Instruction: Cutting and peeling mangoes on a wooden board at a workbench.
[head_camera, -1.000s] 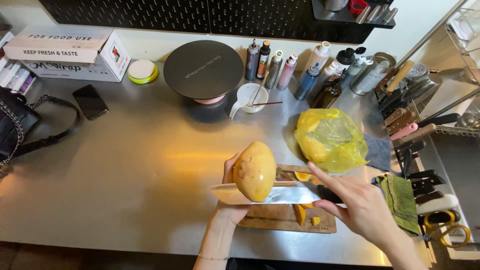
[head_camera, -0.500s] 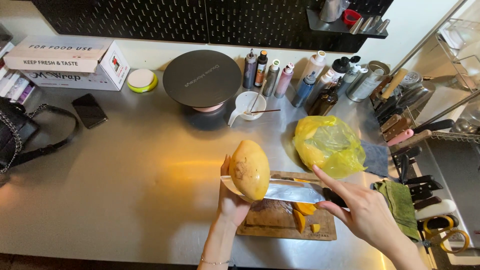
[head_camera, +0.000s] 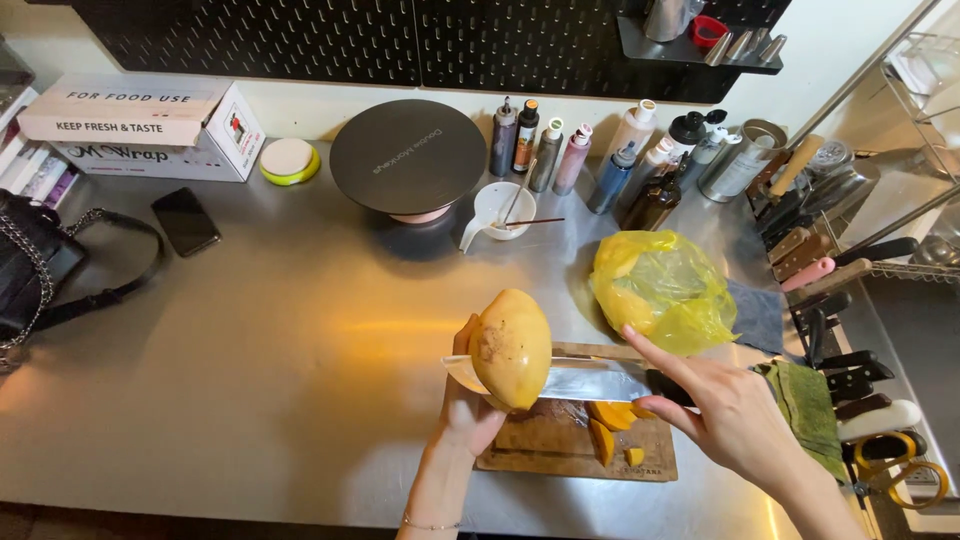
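The left hand, fingers wrapped around the mango, lifts it above the cutting board so the knife, its handle clamped in the right hand, slices sideways.

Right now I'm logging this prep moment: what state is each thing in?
Mango: held upright in left hand, knife partway through.
Right hand: gripping the knife handle.
Board: holds cut mango pieces.
Yellow bag: bunched, full.
Phone: screen dark.
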